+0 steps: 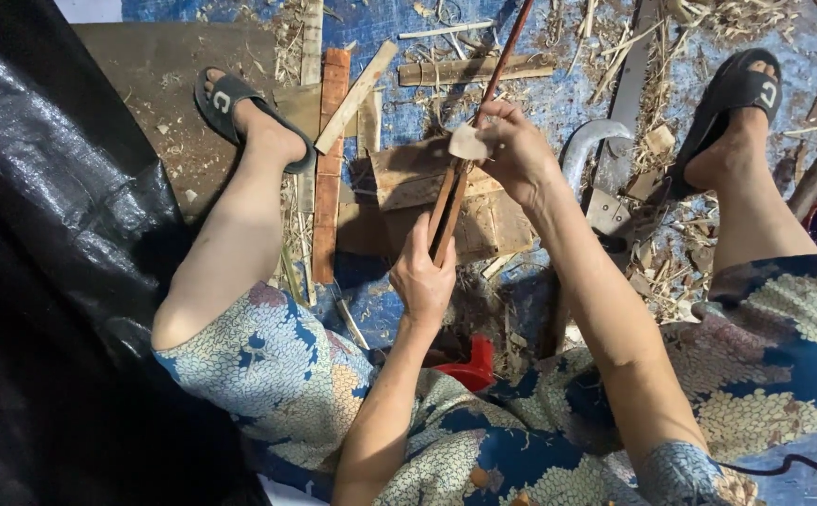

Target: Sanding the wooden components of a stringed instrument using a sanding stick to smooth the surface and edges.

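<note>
Left hand clamps split bamboo strips; right hand pinches a pale wedge above. A slip could splinter fingers.

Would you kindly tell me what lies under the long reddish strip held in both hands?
Under the reddish strip sit flat wooden boards on a blue tarp littered with shavings. The left hand and right hand cover parts of the boards.

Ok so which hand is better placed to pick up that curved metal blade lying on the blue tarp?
Probably the right hand. It sits just beside the curved metal blade, though it grips the thin stick and a pale wood piece. The left hand is farther away, closed around the stick's split lower end.
</note>
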